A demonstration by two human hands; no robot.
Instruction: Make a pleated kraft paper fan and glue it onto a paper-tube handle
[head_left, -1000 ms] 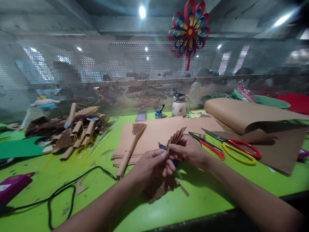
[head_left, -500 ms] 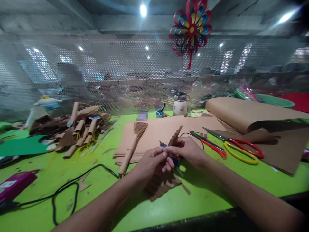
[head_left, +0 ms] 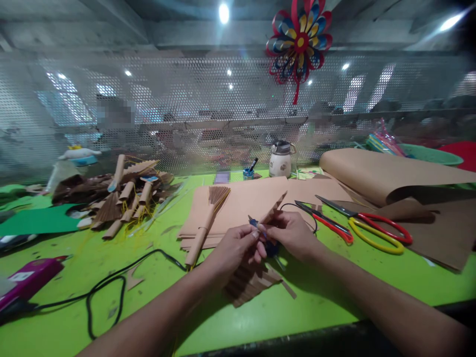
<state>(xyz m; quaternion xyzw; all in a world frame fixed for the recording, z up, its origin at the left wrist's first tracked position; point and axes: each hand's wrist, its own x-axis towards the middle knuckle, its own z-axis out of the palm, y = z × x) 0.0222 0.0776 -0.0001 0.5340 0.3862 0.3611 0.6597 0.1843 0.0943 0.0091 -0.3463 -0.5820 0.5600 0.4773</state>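
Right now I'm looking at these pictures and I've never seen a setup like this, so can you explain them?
There's no machine: these are a person's bare hands, seen from a camera worn on their head, looking forward and down. The right hand pinches pleated brown paper; the left hand is right beside it, its exact grip hidden. On the green table lie a paper fan with a tube handle, partly across brown sheets, and scissors with red and yellow handles.
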